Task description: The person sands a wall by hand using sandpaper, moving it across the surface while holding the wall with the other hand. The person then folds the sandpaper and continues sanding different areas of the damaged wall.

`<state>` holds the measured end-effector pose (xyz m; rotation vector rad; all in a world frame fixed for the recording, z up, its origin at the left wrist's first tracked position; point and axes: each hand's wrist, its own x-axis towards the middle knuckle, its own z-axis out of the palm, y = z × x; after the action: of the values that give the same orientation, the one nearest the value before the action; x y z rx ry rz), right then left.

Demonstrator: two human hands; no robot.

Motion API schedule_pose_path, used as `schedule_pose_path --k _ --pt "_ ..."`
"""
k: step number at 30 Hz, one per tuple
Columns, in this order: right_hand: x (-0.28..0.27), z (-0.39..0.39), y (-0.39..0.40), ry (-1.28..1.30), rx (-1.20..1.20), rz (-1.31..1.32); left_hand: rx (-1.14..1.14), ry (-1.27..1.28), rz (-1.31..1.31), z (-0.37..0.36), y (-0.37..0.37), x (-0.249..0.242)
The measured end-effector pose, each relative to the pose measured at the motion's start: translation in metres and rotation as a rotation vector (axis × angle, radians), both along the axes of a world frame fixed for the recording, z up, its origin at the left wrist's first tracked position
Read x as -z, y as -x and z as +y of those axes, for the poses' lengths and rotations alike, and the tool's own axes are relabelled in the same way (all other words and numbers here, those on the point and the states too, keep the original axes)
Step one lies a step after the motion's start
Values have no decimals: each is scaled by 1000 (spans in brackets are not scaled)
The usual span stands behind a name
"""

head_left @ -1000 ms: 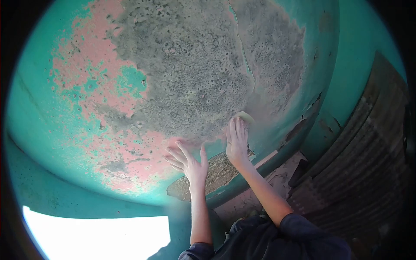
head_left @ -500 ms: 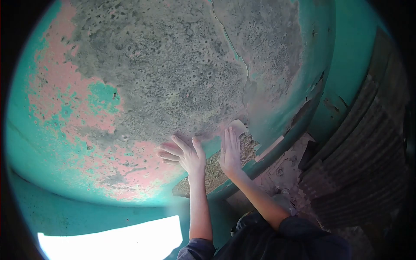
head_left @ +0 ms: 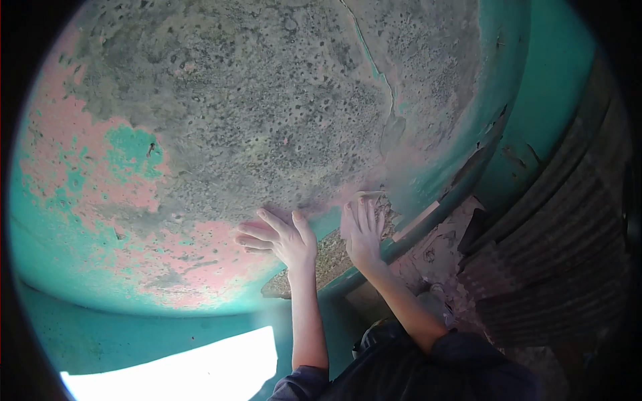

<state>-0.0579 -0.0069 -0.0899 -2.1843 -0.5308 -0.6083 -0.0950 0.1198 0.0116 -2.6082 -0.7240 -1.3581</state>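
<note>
A large curved wall (head_left: 267,100) fills the view, with worn grey, pink and green paint. My left hand (head_left: 287,244) lies against its lower part, fingers spread, holding nothing. To its right, my right hand (head_left: 364,237) presses a thin pale sheet (head_left: 370,193), which looks like sandpaper, against the wall. Only the edges of this sheet show past the fingers. Under and between the hands is a strip of bare rough plaster (head_left: 334,257) where the coating is gone. Pale dust covers both hands.
A long crack (head_left: 369,50) runs down the upper wall. Corrugated sheets (head_left: 548,267) stand at the right, beside a green wall edge (head_left: 555,113). Rubble (head_left: 435,264) lies lower down between them. Bright light (head_left: 180,367) comes through an opening at lower left.
My right hand has turned from nearly edge-on to flatter against the wall, its fingers more spread. The sheet's raised corner now lies lower. My left hand barely moves; the view shifts slightly.
</note>
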Motion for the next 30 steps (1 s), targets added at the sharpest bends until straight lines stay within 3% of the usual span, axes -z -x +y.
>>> schedule_pose_path --k 9,12,18,21,27,30 --pt "-10 -2 -3 -50 -3 28 -13 -32 9 -1 1 -1" --pt "-46 -9 -17 -102 -11 -9 -3 -14 8 0 1 1" --pt "-17 -6 -4 -9 7 42 -11 -3 14 -3 1 -3" --pt "-62 -17 -19 -127 -37 10 12 20 9 -2 2 -2" --pt "-18 -8 -4 -7 4 45 -16 15 34 -5 2 -5" --pt "-61 -20 -19 -179 -73 4 -11 47 33 -5 2 -4"
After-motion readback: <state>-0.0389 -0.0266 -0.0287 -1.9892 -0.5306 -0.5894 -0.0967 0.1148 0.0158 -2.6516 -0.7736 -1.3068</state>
